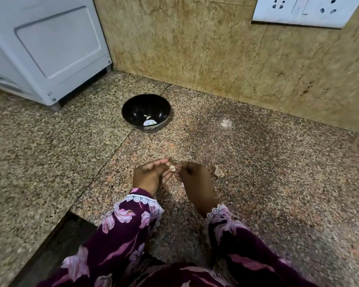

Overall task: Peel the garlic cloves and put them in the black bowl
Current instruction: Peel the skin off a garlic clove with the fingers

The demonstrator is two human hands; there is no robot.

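1. Head cam: my left hand [150,176] and right hand [192,176] meet low over the granite counter [278,183], w/ a garlic clove [172,168] between them.
2. Left fingers curl round the clove and pinch it. Right fingertips are pinched at its skin edge, rest curled in.
3. Clove partly hidden, can't tell how much skin is off.
4. Black bowl [146,112] sits farther back, well apart from my hands, w/ a few pale peeled cloves [149,121] at the bottom.
5. Loose garlic piece [218,171] on the counter just right of my right hand, skin or clove, can't tell.
6. Risks, IMO: clove's small, so a hard tug could pop it out of the left pinch onto the counter. Bowl's a reach away, so a toss could miss. Skin bits could ride along into the bowl.
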